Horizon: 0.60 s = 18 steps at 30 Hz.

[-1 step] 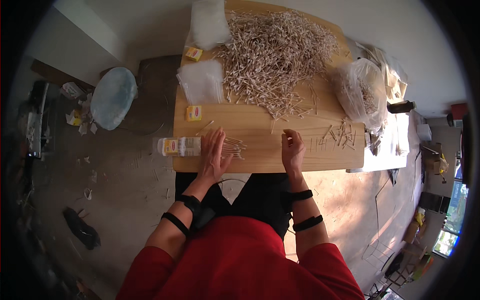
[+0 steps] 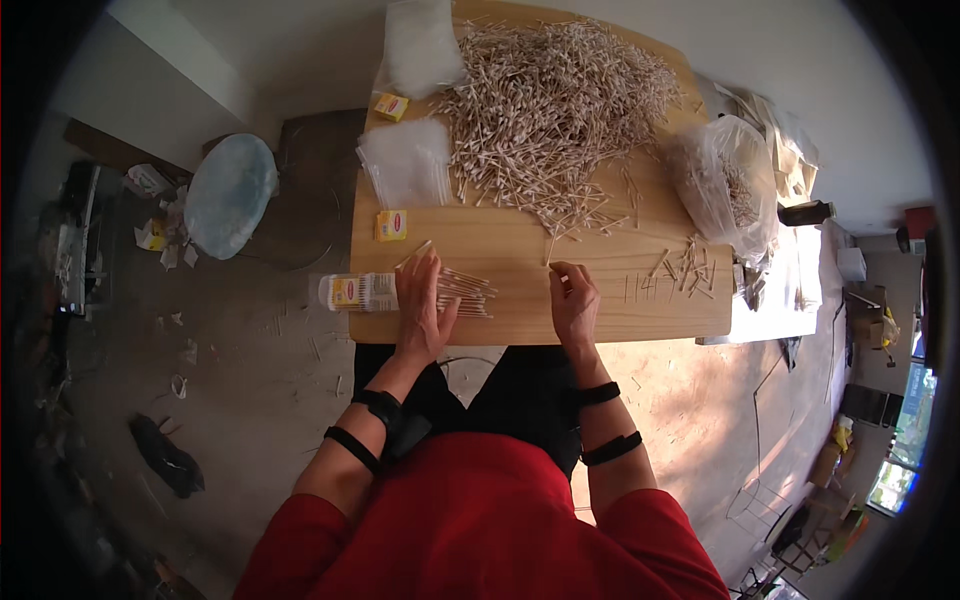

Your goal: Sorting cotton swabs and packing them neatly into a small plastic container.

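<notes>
My left hand (image 2: pixel 420 305) lies flat, fingers stretched, over a loose row of cotton swabs (image 2: pixel 467 292) at the table's front edge. Beside its fingers lies a clear packet of cotton swabs (image 2: pixel 345 292) with a yellow label, sticking out past the table's left edge. One stray swab (image 2: pixel 413 254) touches the area above my left fingertips. My right hand (image 2: pixel 574 305) is curled into a pinch over the wood, its fingertips at the lower end of a single swab (image 2: pixel 551 248) below the big pile. Whether anything is between those fingers is hidden.
A large heap of cotton swabs (image 2: pixel 560 110) covers the back of the wooden table (image 2: pixel 500 235). Clear bags (image 2: pixel 405 162) and yellow cards (image 2: pixel 391 225) lie at left. Scattered swabs (image 2: pixel 690 268) and a filled plastic bag (image 2: pixel 725 190) are at right. A round stool (image 2: pixel 230 195) stands left.
My right hand has shifted left and slightly up, bringing its fingertips to the single swab. My left hand has moved slightly, still flat over the swabs.
</notes>
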Motion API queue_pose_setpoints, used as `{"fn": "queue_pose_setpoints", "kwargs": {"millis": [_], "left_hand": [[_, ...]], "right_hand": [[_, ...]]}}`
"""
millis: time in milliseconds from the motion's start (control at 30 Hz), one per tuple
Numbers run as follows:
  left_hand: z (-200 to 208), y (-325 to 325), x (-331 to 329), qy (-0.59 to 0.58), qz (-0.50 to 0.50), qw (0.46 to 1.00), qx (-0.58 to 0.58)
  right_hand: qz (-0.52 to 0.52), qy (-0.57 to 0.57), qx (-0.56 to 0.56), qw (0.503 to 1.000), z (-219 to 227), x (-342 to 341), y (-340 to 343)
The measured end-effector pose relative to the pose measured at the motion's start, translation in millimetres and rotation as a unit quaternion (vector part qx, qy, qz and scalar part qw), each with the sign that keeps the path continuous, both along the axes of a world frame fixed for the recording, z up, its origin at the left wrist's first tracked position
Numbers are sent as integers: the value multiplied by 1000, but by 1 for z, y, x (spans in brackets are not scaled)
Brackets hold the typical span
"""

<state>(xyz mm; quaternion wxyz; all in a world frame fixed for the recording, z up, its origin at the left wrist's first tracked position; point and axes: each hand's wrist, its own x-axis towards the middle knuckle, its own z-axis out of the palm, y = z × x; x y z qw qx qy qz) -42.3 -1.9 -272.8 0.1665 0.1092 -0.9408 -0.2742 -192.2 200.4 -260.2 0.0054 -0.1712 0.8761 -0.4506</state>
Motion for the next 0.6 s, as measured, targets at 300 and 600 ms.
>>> {"fn": "queue_pose_setpoints", "kwargs": {"millis": [300,600], "left_hand": [[13,-48,-23,-69,120,985,-103],[9,-47,-83,-49,-44,997,-47]], "right_hand": [[63,-42,-39,996,-7,60,-21],[33,-42,-1,999,-7,77,-13]]}}
